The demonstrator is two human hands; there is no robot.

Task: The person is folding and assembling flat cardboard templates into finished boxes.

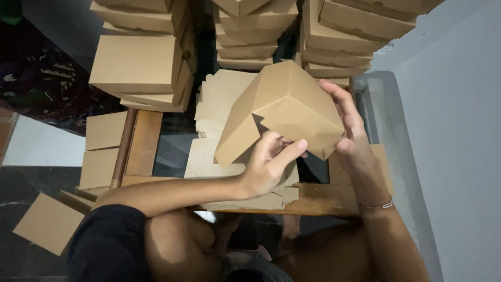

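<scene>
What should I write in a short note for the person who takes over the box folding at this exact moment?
Left hand: grips the lower edge of the half-folded brown cardboard box, fingers tucked under a flap.
Right hand: holds the box's right side, fingers along the top edge.
The box is held in the air above the pile of flat blanks on the wooden table.
Done: stacks of folded boxes stand at the back.
Left: this box is not yet closed; flat blanks remain.
</scene>
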